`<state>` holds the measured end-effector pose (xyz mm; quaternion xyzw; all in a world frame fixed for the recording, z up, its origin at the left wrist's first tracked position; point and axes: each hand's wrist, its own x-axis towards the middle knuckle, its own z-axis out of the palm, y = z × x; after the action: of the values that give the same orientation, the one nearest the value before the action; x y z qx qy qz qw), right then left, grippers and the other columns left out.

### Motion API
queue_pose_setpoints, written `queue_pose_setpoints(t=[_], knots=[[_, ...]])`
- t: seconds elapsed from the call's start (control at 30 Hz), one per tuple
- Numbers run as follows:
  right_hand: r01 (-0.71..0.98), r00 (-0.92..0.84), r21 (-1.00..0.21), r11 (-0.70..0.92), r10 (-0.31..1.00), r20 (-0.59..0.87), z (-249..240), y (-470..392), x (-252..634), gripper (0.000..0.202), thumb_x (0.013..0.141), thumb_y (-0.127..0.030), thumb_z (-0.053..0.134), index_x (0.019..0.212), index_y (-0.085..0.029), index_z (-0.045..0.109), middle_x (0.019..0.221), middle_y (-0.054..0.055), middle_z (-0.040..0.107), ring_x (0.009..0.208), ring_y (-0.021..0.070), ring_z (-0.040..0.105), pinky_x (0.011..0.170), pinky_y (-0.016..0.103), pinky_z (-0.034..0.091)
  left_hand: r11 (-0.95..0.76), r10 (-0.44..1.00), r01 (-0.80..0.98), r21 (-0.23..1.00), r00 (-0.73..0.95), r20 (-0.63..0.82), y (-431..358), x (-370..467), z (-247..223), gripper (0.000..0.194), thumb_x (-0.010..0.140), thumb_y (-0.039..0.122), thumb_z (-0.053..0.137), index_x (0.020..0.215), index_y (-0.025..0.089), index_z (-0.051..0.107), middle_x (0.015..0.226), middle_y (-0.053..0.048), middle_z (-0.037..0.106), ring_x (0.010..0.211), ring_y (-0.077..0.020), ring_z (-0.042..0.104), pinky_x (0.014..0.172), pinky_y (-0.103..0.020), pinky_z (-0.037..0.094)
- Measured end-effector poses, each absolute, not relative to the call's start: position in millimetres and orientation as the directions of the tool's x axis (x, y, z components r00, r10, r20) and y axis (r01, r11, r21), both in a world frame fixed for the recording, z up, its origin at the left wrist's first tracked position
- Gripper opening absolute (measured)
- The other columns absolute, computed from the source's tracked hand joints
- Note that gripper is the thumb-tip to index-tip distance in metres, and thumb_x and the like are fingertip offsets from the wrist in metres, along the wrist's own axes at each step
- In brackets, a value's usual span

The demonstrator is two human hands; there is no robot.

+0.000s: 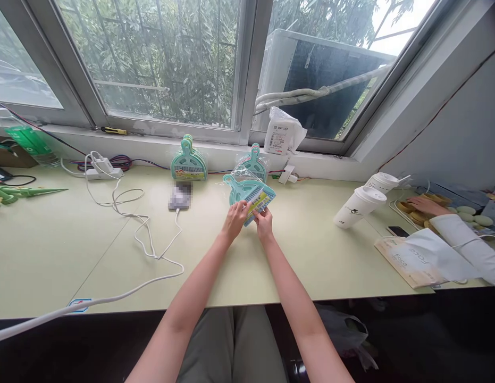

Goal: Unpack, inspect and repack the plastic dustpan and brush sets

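Both hands grasp a teal dustpan-and-brush set [258, 198] with a yellow label above a pale desk [303, 266], the fingers of the left hand [234, 221] closed on its near left side, those of the right hand [264, 222] pinching its lower edge. The set's handle points away from the fingers, to the left. Just beyond them stands a plastic-wrapped stack of similar sets [254, 161], partly hidden by the held one; another stack [188, 160] stands farther left. Left of the fingers lies a blurred device [179, 202] on a white cable [176, 230]. Well to their right, lidded white cups [359, 208] stand before a co-worker's hand [428, 206].
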<state>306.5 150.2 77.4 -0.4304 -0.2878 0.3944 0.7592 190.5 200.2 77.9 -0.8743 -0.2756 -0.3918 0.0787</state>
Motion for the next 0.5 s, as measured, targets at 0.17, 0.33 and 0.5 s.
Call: queue_pose_setpoints(t=[0.17,0.33,0.5], knots=[[-0.375,0.520,-0.866,0.331,0.848,0.099,78,150,305,0.043,0.063,-0.027,0.075,0.102,-0.020,0.058,0.104,0.005,0.065,0.096,0.0181,0.062,0.081,0.031,0.053,-0.795,0.450,0.600,0.088,0.486,0.749,192,191,84,0.042,0.088,0.011,0.039,0.128,0.018,0.049,0.111,-0.013,0.056,0.100,-0.0231,0.053,0.085,-0.037,0.040],[-0.414,0.511,-0.846,0.337,0.855,0.090,80,149,305,0.043,0.064,-0.025,0.074,0.103,-0.020,0.058,0.101,0.004,0.065,0.094,0.0171,0.063,0.080,0.030,0.054,-0.761,0.470,0.639,0.115,0.420,0.776,187,190,90,0.045,0.088,0.009,0.038,0.129,0.022,0.049,0.111,-0.012,0.057,0.104,-0.0235,0.052,0.095,-0.042,0.032],[-0.417,0.535,-0.839,0.351,0.840,0.085,80,149,310,0.043,0.064,-0.024,0.073,0.104,-0.020,0.058,0.101,0.004,0.066,0.093,0.0163,0.063,0.082,0.030,0.053,-0.844,0.405,0.533,0.061,0.558,0.724,191,189,90,0.044,0.086,0.005,0.038,0.123,0.021,0.053,0.112,-0.011,0.056,0.103,-0.0223,0.052,0.088,-0.038,0.038]])
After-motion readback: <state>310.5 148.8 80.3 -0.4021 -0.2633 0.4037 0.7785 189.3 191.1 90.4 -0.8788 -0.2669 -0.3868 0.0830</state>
